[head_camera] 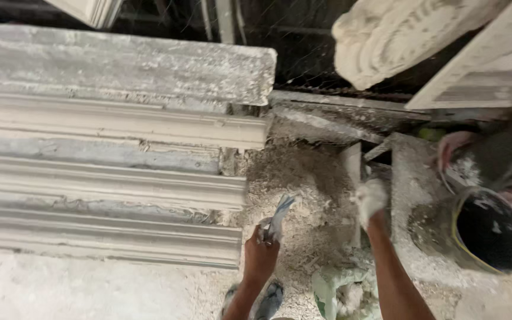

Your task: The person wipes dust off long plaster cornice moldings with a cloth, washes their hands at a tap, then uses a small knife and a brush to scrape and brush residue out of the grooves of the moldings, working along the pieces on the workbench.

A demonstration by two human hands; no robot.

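Observation:
My left hand (260,255) is closed around the handle of a plaster-smeared scraper (280,216), its blade pointing up over a heap of white plaster debris (309,195). My right hand (370,198), coated in white plaster, is bunched up beside a short upright plaster piece (352,163); whether it holds anything is hidden by the coating. A row of long moulded plaster cornices (108,172) lies to the left of both hands.
A black bucket (487,231) with a yellowish rim tilts at the right, with another person's hand (451,148) above it. White moulded plaster pieces (398,35) lean at the top right. Plaster lumps (339,290) and my sandalled foot (271,299) lie below.

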